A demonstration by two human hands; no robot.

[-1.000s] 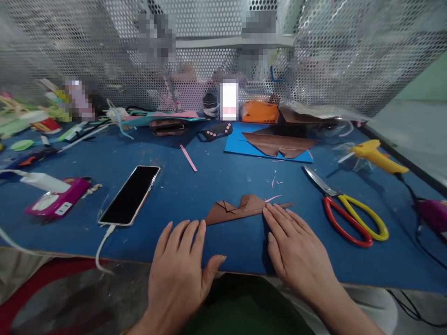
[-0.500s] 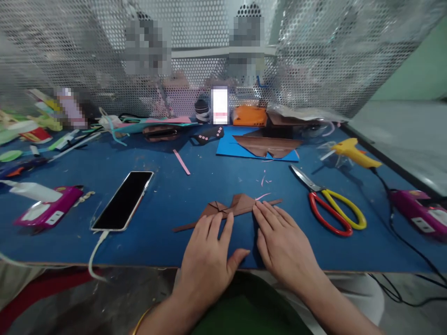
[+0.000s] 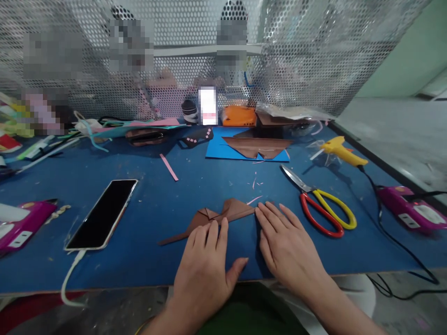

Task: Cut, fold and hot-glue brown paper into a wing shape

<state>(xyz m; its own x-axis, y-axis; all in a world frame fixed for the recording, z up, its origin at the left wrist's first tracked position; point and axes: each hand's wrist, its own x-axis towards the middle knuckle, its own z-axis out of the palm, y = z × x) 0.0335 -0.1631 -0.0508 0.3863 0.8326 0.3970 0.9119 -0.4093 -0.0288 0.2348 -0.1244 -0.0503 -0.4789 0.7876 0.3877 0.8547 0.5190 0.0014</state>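
Observation:
A folded brown paper cutout (image 3: 234, 207) lies on the blue tabletop close to me, a narrow strip reaching out at its left end. My left hand (image 3: 204, 260) rests palm down, its fingertips pressing the paper's lower edge and its thumb spread to the right. My right hand (image 3: 284, 237) lies flat with fingers stretched over the right end of the paper, covering that tip. Right of it sit scissors (image 3: 309, 190) with one red and one yellow handle, blades slightly apart. Small pink paper scraps (image 3: 254, 200) lie just beyond the cutout.
A phone (image 3: 103, 214) on a white cable lies at left, near a purple power strip (image 3: 26, 223). At right are a yellow glue gun (image 3: 344, 151) and another purple power strip (image 3: 412, 208). More brown paper (image 3: 260, 148) rests on a blue sheet (image 3: 213, 151) before a perforated metal screen (image 3: 181, 28).
The camera view has shifted, so most things appear further left. My right hand now covers the right tip of the brown paper; both hands stay flat on it.

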